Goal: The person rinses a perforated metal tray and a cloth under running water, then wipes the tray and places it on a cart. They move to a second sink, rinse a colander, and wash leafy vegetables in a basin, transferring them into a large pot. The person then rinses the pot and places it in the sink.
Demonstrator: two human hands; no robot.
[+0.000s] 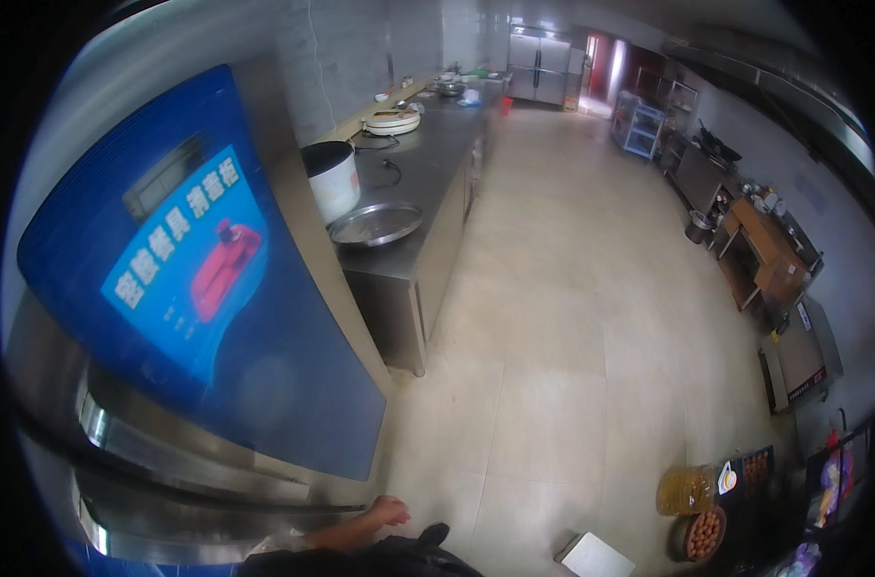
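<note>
My left hand (390, 511) is low in the view, its fingers curled, at the end of the dark door edge of a tall steel cabinet (293, 461). Whether the fingers grip that edge or only pass near it, I cannot tell. The cabinet's large blue panel (300, 411) fills the left side and bears writing and a picture. Below the hand are my dark clothing (365, 562) and the tip of a dark shoe (434, 534). My right hand is out of view.
Beyond the cabinet runs a steel counter (437, 169) with a round metal tray (377, 223), a white pot (334, 184) and a white electric griddle (392, 121). At lower right are a white box-like object (596, 557), a yellow oil jug (686, 490) and a bowl of eggs (704, 535).
</note>
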